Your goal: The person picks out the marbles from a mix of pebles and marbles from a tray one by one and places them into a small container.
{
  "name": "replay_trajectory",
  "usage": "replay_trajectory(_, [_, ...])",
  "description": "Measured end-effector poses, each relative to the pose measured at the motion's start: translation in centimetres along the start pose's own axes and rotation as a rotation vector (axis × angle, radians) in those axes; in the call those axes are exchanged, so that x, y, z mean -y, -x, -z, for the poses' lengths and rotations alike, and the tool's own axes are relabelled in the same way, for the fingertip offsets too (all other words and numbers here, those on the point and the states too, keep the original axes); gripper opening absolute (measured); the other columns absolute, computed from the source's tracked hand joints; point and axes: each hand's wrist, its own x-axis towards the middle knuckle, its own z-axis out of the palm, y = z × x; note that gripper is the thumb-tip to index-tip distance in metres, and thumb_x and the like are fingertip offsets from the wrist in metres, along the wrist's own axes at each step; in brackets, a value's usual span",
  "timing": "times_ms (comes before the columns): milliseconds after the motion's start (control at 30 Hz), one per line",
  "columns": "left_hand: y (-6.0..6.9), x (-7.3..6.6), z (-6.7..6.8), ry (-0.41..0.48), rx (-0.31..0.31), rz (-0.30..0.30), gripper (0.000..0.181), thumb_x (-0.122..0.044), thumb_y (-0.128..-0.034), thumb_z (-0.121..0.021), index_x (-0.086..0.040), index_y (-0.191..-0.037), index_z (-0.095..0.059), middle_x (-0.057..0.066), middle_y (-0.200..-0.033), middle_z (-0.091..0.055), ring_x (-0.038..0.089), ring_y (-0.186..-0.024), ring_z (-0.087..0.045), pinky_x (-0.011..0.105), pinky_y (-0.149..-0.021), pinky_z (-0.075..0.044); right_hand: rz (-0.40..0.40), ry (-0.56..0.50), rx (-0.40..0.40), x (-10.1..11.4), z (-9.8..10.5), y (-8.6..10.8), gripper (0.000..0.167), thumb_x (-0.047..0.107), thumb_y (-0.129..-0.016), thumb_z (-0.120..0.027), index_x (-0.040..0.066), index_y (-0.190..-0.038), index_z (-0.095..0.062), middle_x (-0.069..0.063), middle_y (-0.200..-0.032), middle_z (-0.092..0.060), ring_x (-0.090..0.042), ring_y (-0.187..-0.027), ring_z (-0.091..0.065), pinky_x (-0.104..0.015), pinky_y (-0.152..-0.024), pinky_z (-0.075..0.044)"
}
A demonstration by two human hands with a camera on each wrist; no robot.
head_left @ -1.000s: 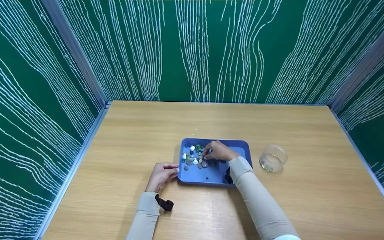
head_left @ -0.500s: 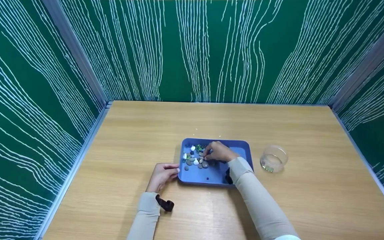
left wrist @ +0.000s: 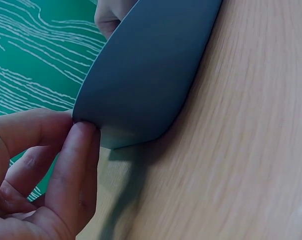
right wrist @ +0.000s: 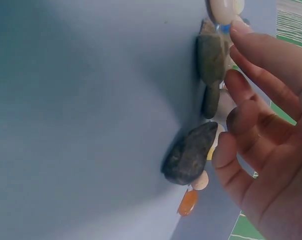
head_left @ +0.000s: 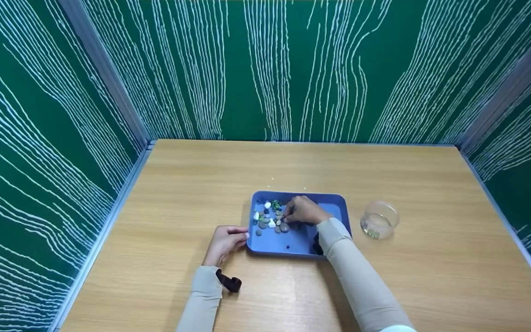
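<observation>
A blue tray [head_left: 300,246] lies on the table, with several pebbles of grey, brown and white in its left half. My left hand [head_left: 225,242] pinches the tray's left rim between thumb and fingers, plain in the left wrist view. My right hand [head_left: 306,210] reaches over the tray with its fingertips down among the pebbles. In the right wrist view its fingers are loosely bent and apart, beside a dark pebble [right wrist: 190,155] and a greenish one [right wrist: 210,57]. The thumb tip is close to a cream pebble [right wrist: 222,10]; nothing shows between thumb and fingers.
A clear round bowl [head_left: 380,219] with a few green pieces in its bottom stands right of the tray. Small green bits [head_left: 275,204] lie among the pebbles near the tray's back edge. A few tiny white specks are on the table behind the tray.
Very little differs: my right fingertips shift slightly among the pebbles. My left hand stays at the tray's rim, and tray and bowl stay in place.
</observation>
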Motion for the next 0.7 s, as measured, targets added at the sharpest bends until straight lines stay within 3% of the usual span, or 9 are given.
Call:
replay_trajectory(167, [-0.20,0.10,0.18,0.003,0.013,-0.009,0.032,0.010,-0.0805,-0.065,0.018,-0.112,-0.061,0.022,-0.098,-0.070,0.008,-0.072,-0.063,0.020,-0.068,-0.059,0.008,0.020,0.019,0.02,-0.11,-0.20,0.007,0.010,-0.080,-0.077,0.007,-0.086,-0.076,-0.006,-0.087,-0.073,-0.009,-0.062,-0.056,-0.019,-0.054,-0.047])
replay_trajectory(367, [-0.01,-0.02,0.13,-0.011,-0.006,-0.011,0.030,0.010,-0.0786,-0.067,0.017,-0.108,-0.064,0.012,-0.089,-0.071,0.008,-0.070,-0.063,0.019,-0.067,-0.059,0.007,0.018,0.039,0.14,-0.28,-0.32,0.011,0.013,-0.081,-0.076,0.007,-0.091,-0.077,-0.007,-0.090,-0.073,-0.010,-0.064,-0.059,-0.021,-0.056,-0.051])
replay_trajectory(467, [0.03,-0.09,0.09,-0.017,-0.015,-0.007,0.030,0.010,-0.0782,-0.068,0.016,-0.107,-0.065,0.013,-0.090,-0.071,0.009,-0.071,-0.064,0.021,-0.068,-0.059,-0.013,0.006,0.040,0.19,-0.37,-0.35,0.010,0.014,-0.082,-0.076,0.007,-0.090,-0.077,-0.006,-0.089,-0.072,-0.010,-0.064,-0.059,-0.021,-0.054,-0.051])
replay_trajectory(700, [0.10,0.03,0.18,-0.001,0.007,-0.028,0.031,0.009,-0.0793,-0.067,0.016,-0.110,-0.064,0.023,-0.103,-0.069,0.009,-0.075,-0.064,0.020,-0.069,-0.059,0.065,0.048,0.029,0.32,-0.44,-0.40,0.012,0.013,-0.083,-0.074,0.005,-0.091,-0.076,-0.009,-0.092,-0.073,-0.009,-0.066,-0.059,-0.023,-0.059,-0.054])
